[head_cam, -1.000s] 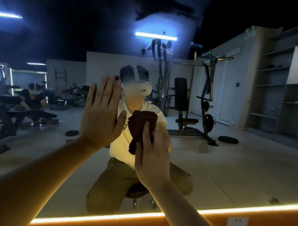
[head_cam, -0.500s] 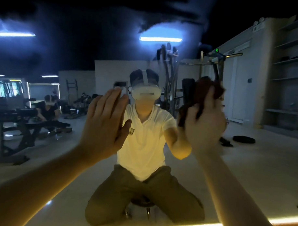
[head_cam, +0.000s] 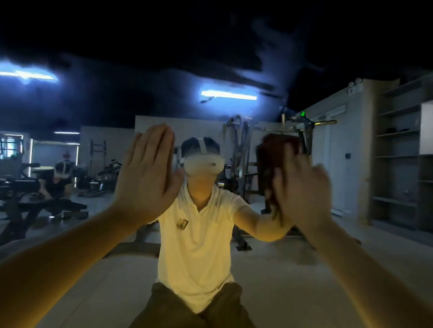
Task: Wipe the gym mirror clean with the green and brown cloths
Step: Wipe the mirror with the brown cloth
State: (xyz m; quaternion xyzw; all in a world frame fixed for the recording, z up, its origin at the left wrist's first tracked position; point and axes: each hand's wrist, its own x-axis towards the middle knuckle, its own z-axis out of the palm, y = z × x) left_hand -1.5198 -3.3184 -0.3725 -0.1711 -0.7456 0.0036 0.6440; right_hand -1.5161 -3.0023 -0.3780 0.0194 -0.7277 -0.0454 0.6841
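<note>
The brown cloth [head_cam: 272,162] is lying flat against the mirror [head_cam: 337,270], right of centre and about level with the reflected head, bunching above and to the left of the right hand [head_cam: 302,190]. That hand is pressing it to the glass with fingers stretched upward rather than curling round it, though motion is blurring them. The left hand [head_cam: 147,176] is resting on the mirror well apart from the cloth, left of centre, with its palm flat, fingers straight and together, and holding nothing. One cloth and two hands are showing. Between the hands the mirror is reflecting a person in a white shirt [head_cam: 201,238] who is wearing a white headset [head_cam: 203,164] and reaching both arms forward. Behind that figure, a weight machine [head_cam: 242,150] is standing, and two light tubes [head_cam: 229,94] are glowing blue-white overhead. At the right, shelves [head_cam: 401,157] are carrying a few dark things too small to tell. Far left, another person [head_cam: 61,174] is sitting among benches.
</note>
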